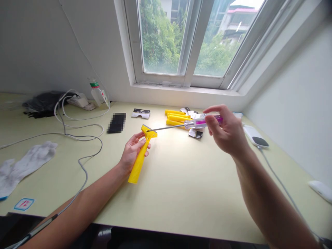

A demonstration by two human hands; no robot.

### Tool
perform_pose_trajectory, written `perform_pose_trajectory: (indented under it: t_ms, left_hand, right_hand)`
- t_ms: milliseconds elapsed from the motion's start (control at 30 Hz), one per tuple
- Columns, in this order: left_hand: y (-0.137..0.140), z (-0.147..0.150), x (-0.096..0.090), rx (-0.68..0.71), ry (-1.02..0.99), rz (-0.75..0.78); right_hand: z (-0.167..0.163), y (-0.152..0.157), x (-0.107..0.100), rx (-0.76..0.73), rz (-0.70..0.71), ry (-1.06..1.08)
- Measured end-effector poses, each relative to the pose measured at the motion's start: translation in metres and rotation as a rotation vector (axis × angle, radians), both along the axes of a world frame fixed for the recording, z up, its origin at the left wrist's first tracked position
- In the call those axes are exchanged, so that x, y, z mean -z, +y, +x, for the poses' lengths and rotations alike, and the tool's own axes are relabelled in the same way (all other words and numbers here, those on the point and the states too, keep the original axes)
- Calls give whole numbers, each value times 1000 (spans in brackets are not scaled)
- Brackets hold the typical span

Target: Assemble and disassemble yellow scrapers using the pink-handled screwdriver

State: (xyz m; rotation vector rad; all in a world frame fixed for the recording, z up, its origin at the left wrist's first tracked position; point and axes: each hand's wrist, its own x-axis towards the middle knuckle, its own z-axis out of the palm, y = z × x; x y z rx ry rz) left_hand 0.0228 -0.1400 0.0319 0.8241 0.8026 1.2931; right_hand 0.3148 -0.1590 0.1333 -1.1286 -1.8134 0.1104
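My left hand (132,152) is closed around the neck of a yellow scraper (140,159), its head up and its ribbed handle slanting down toward me. In my right hand (224,129) is a screwdriver (197,122) with a clear and purple handle, pinched between thumb and fingers. Its long metal shaft points left, and the tip lies at the scraper's head, over a small dark spot near the middle. Whether the tip sits in a screw I cannot tell. Several yellow handles (177,118) lie in a pile behind, partly hidden by the screwdriver.
Black-and-white cards (140,113) lie near the window. At the left are a blurred black rectangle (116,122), a bottle (99,93), a black bag (46,102), white gloves (31,160) and loose cables (85,136). A white device (255,136) with a cable stands right, a white mouse (321,190) nearer.
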Motion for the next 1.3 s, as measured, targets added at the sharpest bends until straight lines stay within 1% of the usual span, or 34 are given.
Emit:
perform_pose_trajectory:
  t_ms: [100,133,233,333,367,467,500,600,633,733,767,833,867,900,967,1000,1100,1133,1200,1233,1267,1300]
  left_hand:
    - [-1,0,-1,-14,4,0]
    - [-1,0,-1,-17,8,2]
    - [-2,1,0,-14,17,1]
    - [-2,1,1,-17,24,-9]
    - [-2,1,1,-17,28,-11]
    - [-1,1,3,-14,33,-9]
    - [0,1,3,-16,32,-9]
    - [2,1,6,-37,31,-5]
    - [3,1,7,-43,35,-2]
    - [5,1,9,-71,62,8]
    - [5,1,9,-82,72,11]
    - [6,0,9,-105,89,18]
    - [6,-1,9,-111,94,23]
    - [6,-1,8,-113,97,32]
    - [6,-1,7,-117,101,46]
    - [6,-1,7,-117,102,50]
    - [5,0,8,-120,110,46]
    - [5,1,8,-119,113,45]
    - [4,2,9,-116,120,47]
    - [4,3,9,-119,122,47]
    - [4,3,10,-126,124,47]
    - [4,3,10,-138,124,47]
  right_hand:
    - [-1,3,3,-136,-3,52]
    - [-2,3,4,-136,22,88]
    - [-6,4,7,-57,67,146]
    - [-9,2,6,-118,50,75]
    - [-9,0,5,-103,59,54]
    - [-10,-5,2,77,98,16]
    - [-10,-6,2,92,86,-3]
    - [-10,-6,1,-47,-4,-65]
    - [-9,-6,2,-49,-16,-70]
    - [-8,-1,4,77,-70,-66]
    - [-6,1,5,61,-109,-67]
    - [-4,5,8,-62,-189,-56]
    - [-2,7,9,-90,-208,-38]
    - [-1,9,10,-65,-207,-17]
    - [1,12,12,34,-193,18]
    - [1,13,13,39,-191,30]
    - [0,15,16,-116,-204,62]
    - [-1,15,17,-99,-182,78]
    - [-3,15,19,35,-123,100]
    - [-3,16,20,76,-98,105]
    - [-4,16,21,60,-90,100]
    - [-4,17,22,-6,-100,93]
